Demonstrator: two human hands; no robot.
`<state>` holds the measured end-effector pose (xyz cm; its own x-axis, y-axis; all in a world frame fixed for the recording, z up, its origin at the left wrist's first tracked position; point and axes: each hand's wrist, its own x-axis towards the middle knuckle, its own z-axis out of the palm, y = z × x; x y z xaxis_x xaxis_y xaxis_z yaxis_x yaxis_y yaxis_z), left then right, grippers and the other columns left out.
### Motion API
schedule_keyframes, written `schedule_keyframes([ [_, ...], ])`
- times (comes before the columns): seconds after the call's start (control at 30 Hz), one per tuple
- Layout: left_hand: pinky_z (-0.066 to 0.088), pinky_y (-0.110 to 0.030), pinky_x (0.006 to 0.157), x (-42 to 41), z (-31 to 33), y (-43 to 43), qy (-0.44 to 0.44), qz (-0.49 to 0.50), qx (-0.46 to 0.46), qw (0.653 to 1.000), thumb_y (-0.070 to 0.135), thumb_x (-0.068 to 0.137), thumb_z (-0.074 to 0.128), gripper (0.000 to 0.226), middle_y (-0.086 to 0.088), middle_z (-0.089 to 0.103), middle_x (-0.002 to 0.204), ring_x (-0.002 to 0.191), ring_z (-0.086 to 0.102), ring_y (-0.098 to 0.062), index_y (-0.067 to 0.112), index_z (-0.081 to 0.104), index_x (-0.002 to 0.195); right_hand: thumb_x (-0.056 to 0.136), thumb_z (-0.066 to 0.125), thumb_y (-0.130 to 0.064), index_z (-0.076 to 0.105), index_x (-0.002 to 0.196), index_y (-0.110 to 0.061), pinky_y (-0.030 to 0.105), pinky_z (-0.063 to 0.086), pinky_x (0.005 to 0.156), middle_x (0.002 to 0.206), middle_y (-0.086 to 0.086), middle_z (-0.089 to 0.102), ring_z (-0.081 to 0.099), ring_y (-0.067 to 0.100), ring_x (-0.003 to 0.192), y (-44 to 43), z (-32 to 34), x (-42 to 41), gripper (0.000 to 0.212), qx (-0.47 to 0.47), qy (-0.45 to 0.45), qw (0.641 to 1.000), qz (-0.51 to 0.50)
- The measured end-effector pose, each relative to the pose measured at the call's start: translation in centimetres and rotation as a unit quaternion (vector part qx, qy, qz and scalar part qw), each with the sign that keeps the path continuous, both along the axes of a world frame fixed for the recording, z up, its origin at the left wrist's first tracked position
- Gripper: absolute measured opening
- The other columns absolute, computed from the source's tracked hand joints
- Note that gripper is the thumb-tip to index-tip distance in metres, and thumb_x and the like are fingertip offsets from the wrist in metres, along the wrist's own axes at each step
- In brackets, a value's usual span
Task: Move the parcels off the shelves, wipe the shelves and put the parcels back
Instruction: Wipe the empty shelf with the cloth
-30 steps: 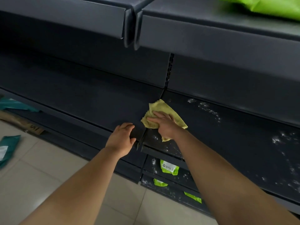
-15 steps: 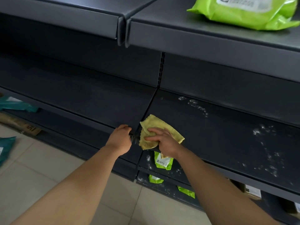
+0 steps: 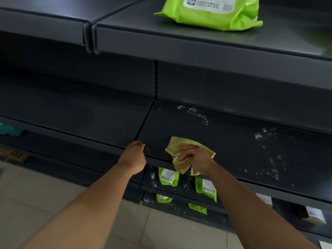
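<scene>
My right hand (image 3: 198,159) grips a crumpled yellow cloth (image 3: 181,147) at the front edge of the dark middle shelf (image 3: 224,146). White dust speckles that shelf to the right and toward the back. My left hand (image 3: 133,156) holds the shelf's front lip beside the seam between the two shelf bays, fingers curled over the edge. A large lime-green parcel (image 3: 212,12) lies on the shelf above. Smaller green parcels (image 3: 168,177) sit on the lower shelves below my hands.
The left bay's middle shelf (image 3: 71,112) is bare. A cardboard box (image 3: 313,215) sits on a low shelf at right. A teal parcel (image 3: 10,130) and flattened cardboard (image 3: 16,156) lie at far left. Beige tiled floor (image 3: 45,194) lies below.
My right hand dragged the cloth from the back of the seam down to the shelf's front edge and bunched it up. The view has tilted upward, showing the green parcel above.
</scene>
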<state>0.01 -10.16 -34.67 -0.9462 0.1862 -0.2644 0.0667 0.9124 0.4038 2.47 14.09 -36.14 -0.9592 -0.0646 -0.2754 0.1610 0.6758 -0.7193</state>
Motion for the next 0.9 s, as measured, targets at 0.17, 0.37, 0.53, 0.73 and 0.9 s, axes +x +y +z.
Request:
schedule_keyframes([
  [0.17, 0.029, -0.034, 0.114, -0.3, -0.2, 1.0, 0.001, 0.001, -0.009, 1.0, 0.009, 0.098, 0.042, 0.051, -0.004, 0.024, 0.154, 0.138, 0.029, -0.023, 0.008, 0.031, 0.147, 0.088, 0.042, 0.009, 0.076, 0.094, -0.009, 0.009, 0.023, 0.103, 0.125, 0.0, 0.057, 0.046, 0.013, 0.125, -0.3, 0.3, -0.6, 0.039, -0.015, -0.001, 1.0, -0.015],
  [0.37, 0.032, -0.033, 0.111, -1.1, 0.2, 0.1, 0.024, 0.025, -0.051, 0.998, 0.008, 0.096, 0.044, 0.049, -0.004, 0.024, 0.153, 0.135, 0.032, -0.024, 0.008, 0.034, 0.144, 0.082, 0.072, -0.033, 0.071, 0.087, -0.031, 0.035, 0.025, 0.112, 0.136, -0.012, 0.042, 0.032, 0.018, 0.129, -1.2, -0.4, -1.4, 0.005, 0.059, 0.06, 0.996, -0.013],
  [0.53, 0.031, -0.035, 0.113, -0.7, -0.2, -2.3, 0.013, 0.042, -0.064, 0.997, 0.006, 0.095, 0.042, 0.053, -0.003, 0.024, 0.154, 0.137, 0.032, -0.023, 0.01, 0.03, 0.147, 0.093, 0.057, -0.022, 0.057, 0.122, -0.038, 0.036, 0.015, 0.113, 0.152, -0.014, 0.031, 0.025, 0.022, 0.136, -4.4, -0.2, -2.8, 0.033, 0.078, 0.068, 0.994, 0.043],
  [0.73, 0.031, -0.031, 0.112, -0.6, -0.2, -4.3, 0.005, 0.05, -0.041, 0.998, 0.003, 0.095, 0.039, 0.056, -0.002, 0.022, 0.155, 0.138, 0.032, -0.021, 0.01, 0.026, 0.149, 0.091, 0.044, -0.009, 0.024, 0.15, -0.037, 0.036, 0.009, 0.114, 0.157, -0.012, 0.023, 0.019, 0.023, 0.139, -10.3, 0.2, -4.3, 0.069, 0.133, 0.042, 0.974, 0.177],
  [0.9, 0.032, -0.032, 0.111, -0.5, 0.0, -4.5, -0.005, 0.057, -0.033, 0.998, 0.002, 0.095, 0.038, 0.056, -0.002, 0.02, 0.156, 0.139, 0.031, -0.022, 0.01, 0.026, 0.149, 0.089, 0.043, 0.002, 0.053, 0.137, -0.027, 0.03, 0.015, 0.115, 0.15, -0.014, 0.037, 0.027, 0.019, 0.135, -10.3, -0.4, -3.8, 0.057, 0.111, 0.087, 0.971, 0.191],
])
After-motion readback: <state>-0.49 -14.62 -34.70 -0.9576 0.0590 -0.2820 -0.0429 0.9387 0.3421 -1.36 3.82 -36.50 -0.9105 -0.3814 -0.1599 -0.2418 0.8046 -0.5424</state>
